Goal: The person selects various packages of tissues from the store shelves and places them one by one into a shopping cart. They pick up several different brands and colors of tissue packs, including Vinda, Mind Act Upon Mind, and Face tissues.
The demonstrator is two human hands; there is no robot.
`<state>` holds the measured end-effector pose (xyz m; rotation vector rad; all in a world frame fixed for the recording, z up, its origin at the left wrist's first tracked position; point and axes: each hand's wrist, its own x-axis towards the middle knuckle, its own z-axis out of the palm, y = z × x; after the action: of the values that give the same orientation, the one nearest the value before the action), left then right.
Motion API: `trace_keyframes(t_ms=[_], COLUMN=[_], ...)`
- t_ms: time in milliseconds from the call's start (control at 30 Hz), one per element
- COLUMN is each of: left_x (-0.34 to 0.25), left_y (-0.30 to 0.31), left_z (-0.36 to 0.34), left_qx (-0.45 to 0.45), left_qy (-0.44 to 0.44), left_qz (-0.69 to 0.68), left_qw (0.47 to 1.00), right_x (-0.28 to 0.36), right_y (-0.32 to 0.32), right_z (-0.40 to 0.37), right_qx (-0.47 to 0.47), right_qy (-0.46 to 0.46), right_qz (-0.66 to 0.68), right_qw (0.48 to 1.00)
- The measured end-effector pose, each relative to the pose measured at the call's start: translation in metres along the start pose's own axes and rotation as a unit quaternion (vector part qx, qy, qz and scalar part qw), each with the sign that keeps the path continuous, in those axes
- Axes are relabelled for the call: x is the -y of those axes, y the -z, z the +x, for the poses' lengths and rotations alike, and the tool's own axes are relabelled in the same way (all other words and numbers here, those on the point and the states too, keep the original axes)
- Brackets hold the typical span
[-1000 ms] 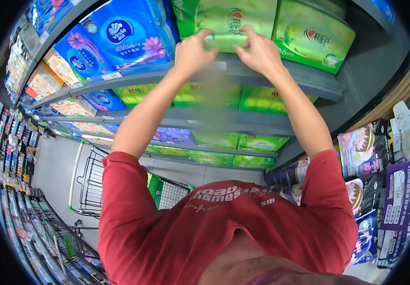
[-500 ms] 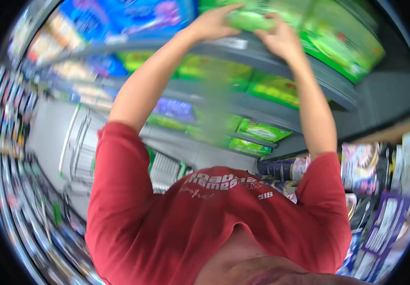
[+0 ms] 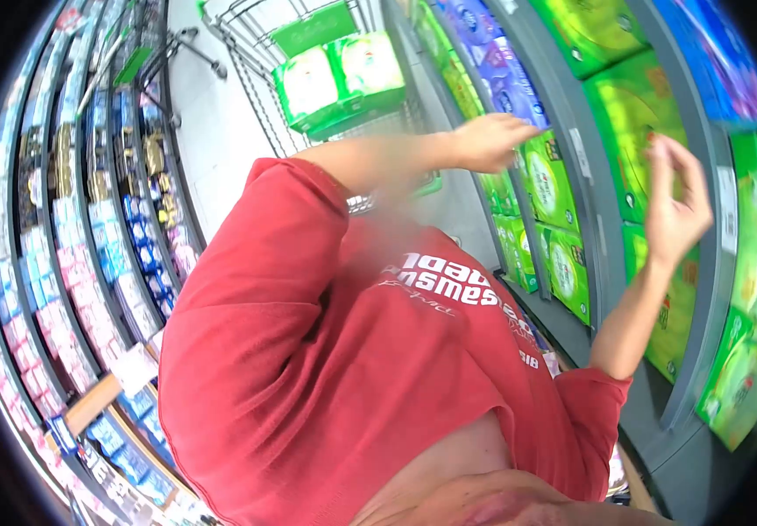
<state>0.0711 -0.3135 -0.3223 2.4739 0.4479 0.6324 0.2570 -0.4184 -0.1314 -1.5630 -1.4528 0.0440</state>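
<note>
The person, in a red fabric T-shirt (image 3: 264,368), is now facing further left, and the hands, together half a second ago, are parting. The left hand (image 3: 490,143) is stretching out, fingers close together, with nothing visibly gripped; the right hand (image 3: 678,206) is hovering with thumb and fingers loosely spread, seemingly bare too. This is leaving both hands free of any pack. Behind the right fingers, a large green plastic-wrapped pack (image 3: 619,131) is sitting on a grey metal shelf (image 3: 604,228). Purple plastic packs (image 3: 494,61) are lining up just beyond the left hand. Farther ahead and left of it, a glossy green-and-white plastic pack (image 3: 341,83) is resting in a wire shopping cart with a green panel (image 3: 312,31), which is standing on pale flooring (image 3: 207,131). Well left of both hands, long shelves (image 3: 67,254) are holding small multicoloured goods.
</note>
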Motion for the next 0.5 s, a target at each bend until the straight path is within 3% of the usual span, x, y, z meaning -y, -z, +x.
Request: trace_keyframes(t_ms=[100, 133, 200, 300, 367, 400, 467, 500], left_x=[0.112, 0.144, 0.166, 0.229, 0.249, 0.263, 0.293, 0.296], left_y=[-0.020, -0.023, 0.011, 0.018, 0.025, 0.019, 0.011, 0.016], left_z=[-0.122, -0.167, -0.201, -0.276, -0.292, -0.296, -0.308, -0.298], left_qx=[0.096, 0.061, 0.154, 0.095, 0.056, 0.062, -0.059, -0.087], left_qy=[0.260, 0.294, 0.536, 0.622, 0.662, 0.666, 0.630, 0.628], left_qz=[0.080, 0.132, 0.076, 0.064, 0.022, 0.015, -0.066, -0.084], left_qw=[0.957, 0.945, 0.827, 0.775, 0.747, 0.743, 0.771, 0.769], right_x=[-0.015, -0.026, -0.040, -0.072, -0.085, -0.097, -0.115, -0.127], right_y=[-0.094, -0.130, -0.195, -0.311, -0.381, -0.412, -0.473, -0.499], right_z=[0.005, 0.001, -0.012, -0.049, -0.075, -0.089, -0.117, -0.130], right_qx=[0.205, 0.257, 0.359, 0.468, 0.494, 0.497, 0.462, 0.462], right_qy=[-0.083, -0.094, -0.147, -0.243, -0.387, -0.394, -0.535, -0.541], right_qz=[0.061, 0.095, 0.163, 0.253, 0.300, 0.297, 0.332, 0.329], right_qw=[0.973, 0.957, 0.907, 0.811, 0.719, 0.714, 0.624, 0.621])
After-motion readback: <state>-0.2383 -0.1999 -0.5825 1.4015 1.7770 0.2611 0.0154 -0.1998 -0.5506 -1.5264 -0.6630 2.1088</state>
